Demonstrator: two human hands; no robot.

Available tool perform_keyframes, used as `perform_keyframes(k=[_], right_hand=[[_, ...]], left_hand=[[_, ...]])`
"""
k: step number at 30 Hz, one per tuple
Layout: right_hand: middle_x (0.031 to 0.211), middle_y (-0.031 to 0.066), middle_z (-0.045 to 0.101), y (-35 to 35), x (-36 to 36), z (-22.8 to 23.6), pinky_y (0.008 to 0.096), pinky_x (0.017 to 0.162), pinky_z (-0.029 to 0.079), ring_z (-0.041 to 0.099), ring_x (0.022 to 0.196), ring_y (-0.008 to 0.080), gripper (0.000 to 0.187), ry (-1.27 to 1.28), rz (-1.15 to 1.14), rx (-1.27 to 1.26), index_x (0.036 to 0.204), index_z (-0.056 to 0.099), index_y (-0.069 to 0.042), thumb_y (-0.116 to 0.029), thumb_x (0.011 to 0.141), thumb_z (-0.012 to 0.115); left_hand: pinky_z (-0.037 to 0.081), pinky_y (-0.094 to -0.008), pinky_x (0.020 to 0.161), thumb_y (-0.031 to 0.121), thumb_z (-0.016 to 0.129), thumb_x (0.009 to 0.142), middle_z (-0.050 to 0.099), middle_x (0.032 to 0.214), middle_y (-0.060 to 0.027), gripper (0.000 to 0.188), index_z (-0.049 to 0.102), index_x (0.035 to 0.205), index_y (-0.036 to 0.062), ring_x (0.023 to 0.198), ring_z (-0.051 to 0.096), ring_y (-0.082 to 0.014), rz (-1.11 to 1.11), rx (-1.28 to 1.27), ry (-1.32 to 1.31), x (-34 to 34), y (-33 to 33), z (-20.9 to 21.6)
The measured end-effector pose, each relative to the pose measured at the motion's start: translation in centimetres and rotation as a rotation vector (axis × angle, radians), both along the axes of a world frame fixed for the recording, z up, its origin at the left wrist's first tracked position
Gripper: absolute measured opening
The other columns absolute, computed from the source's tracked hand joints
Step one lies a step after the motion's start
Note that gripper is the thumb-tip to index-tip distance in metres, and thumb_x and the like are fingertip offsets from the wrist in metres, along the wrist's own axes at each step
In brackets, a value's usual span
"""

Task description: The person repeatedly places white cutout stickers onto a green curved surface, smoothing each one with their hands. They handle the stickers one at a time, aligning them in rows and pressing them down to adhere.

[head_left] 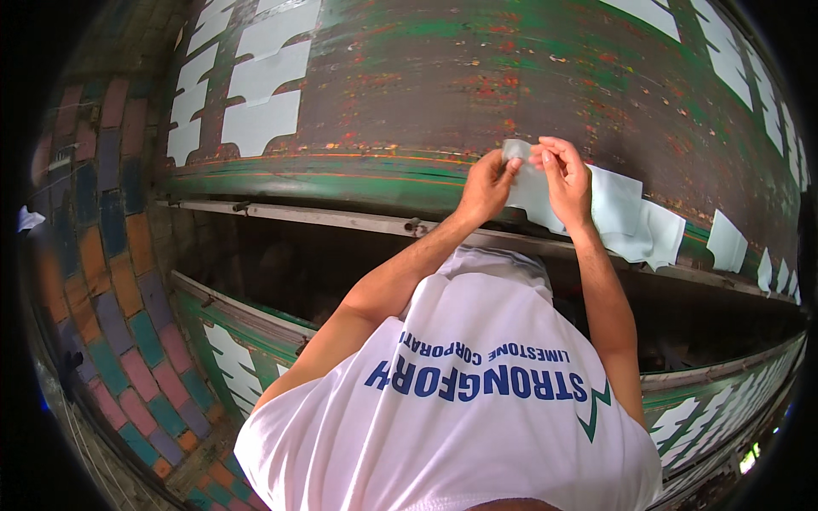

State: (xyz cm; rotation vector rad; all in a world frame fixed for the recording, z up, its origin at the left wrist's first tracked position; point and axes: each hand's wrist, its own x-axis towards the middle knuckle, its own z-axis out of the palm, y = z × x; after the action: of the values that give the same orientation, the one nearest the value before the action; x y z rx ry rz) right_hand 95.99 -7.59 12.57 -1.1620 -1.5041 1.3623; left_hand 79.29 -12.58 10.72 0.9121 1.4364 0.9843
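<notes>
At the near edge of a long, paint-stained table [400,102], my left hand [488,186] pinches the top of a thin white cut fabric piece [530,198]. My right hand [564,180] is close beside it, thumb and fingers brought together at the same piece's upper corner. The piece droops over the green table edge below my hands. Just right of my right wrist, more white cut pieces [618,204] overlap and hang over that edge. Part of the held piece is hidden behind my fingers and right forearm.
Rows of white cut pieces [260,119] lie flat on the far left of the table, with others [728,55] at the far right. A metal rail [341,218] runs along the near side. Behind me stands another green table [234,362]; coloured floor bricks [128,341] are at left.
</notes>
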Motion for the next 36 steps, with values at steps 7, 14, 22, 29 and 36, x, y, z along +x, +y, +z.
perform_keyframes(k=[7, 14, 22, 29, 36], right_hand=[[0.113, 0.0122, 0.073, 2.7, -4.1, -1.4, 0.0445, 0.122, 0.030, 0.059, 0.126, 0.0282, 0.025, -0.674, 0.624, 0.375, 0.087, 0.082, -0.011, 0.002, 0.085, 0.061], [0.102, 0.0146, 0.073, 4.7, -4.9, -3.8, 0.0379, 0.080, 0.055, 0.071, 0.091, 0.0302, 0.028, -0.607, 0.536, 0.085, 0.105, 0.079, -0.005, 0.000, 0.091, 0.056], [0.127, 0.0060, 0.074, 6.8, -6.9, -8.1, 0.0292, 0.087, 0.055, 0.071, 0.096, 0.0137, 0.041, -0.387, 0.038, -0.077, 0.136, 0.069, -0.006, -0.006, 0.094, 0.071], [0.132, 0.0069, 0.071, 6.9, -8.0, -8.4, 0.0291, 0.085, 0.056, 0.070, 0.090, 0.0115, 0.045, -0.473, -0.073, -0.023, 0.138, 0.068, -0.009, -0.005, 0.094, 0.070], [0.132, 0.0073, 0.071, 7.6, -8.4, -8.0, 0.0299, 0.083, 0.058, 0.069, 0.086, 0.0122, 0.044, -0.484, -0.134, -0.126, 0.140, 0.068, -0.013, -0.001, 0.099, 0.059]], left_hand=[[0.045, -0.0372, 0.071, 0.025, 0.065, 0.107, 0.056, 0.085, -0.0097, 0.028, 0.067, 0.099, -0.0017, 0.078, 0.052, -0.0218, -0.105, 0.363, 0.400, -11.1, -2.1, -0.5], [0.045, -0.0338, 0.065, 0.029, 0.073, 0.100, 0.058, 0.076, -0.0078, 0.033, 0.068, 0.090, -0.0026, 0.070, 0.050, -0.0160, 0.264, 0.280, 0.627, -23.9, 0.0, -1.7], [0.053, -0.0361, 0.069, 0.026, 0.078, 0.094, 0.072, 0.079, -0.0137, 0.029, 0.075, 0.102, -0.0014, 0.069, 0.066, -0.0205, 0.277, 0.138, 0.677, -30.3, 3.4, -4.3], [0.053, -0.0324, 0.071, 0.029, 0.081, 0.093, 0.072, 0.079, -0.0096, 0.033, 0.075, 0.104, -0.0009, 0.071, 0.062, -0.0135, 0.284, 0.188, 0.626, -31.6, 5.7, -5.9], [0.053, -0.0327, 0.070, 0.028, 0.082, 0.093, 0.072, 0.080, -0.0113, 0.031, 0.075, 0.103, -0.0011, 0.070, 0.063, -0.0155, 0.257, 0.229, 0.660, -31.8, 5.8, -6.7]])
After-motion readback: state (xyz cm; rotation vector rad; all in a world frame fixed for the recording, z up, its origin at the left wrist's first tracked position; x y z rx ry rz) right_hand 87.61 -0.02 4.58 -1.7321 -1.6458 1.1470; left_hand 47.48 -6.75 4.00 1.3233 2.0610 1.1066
